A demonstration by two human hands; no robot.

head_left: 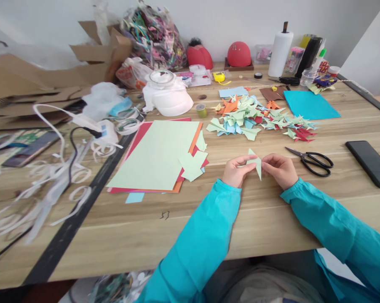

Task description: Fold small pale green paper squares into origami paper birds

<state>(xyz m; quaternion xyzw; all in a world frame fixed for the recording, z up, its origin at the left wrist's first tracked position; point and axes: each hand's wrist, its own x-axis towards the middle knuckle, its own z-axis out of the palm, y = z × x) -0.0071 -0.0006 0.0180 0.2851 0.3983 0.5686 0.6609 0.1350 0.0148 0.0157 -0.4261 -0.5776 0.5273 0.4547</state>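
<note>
Left hand (234,171) has its fingers clamped on the small, pointed, pale-green folded paper (258,164), probably to steady it. Fingers of the right hand (281,169) look pinched at its right edge, I guess for finer control. Paper's held between both hands over the pale brown wood-grain tabletop (186,219), and the heap of multicoloured folded-paper shapes (244,111) sits beyond, likely out of the way. Dark-bladed, black-handled scissors (304,156) lie just right of the right hand, seemingly for easy reach

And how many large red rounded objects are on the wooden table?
2: one red object right of the clear plastic bag of colourful strips, another red object on a dark brown base. The bag may hide more.
</note>
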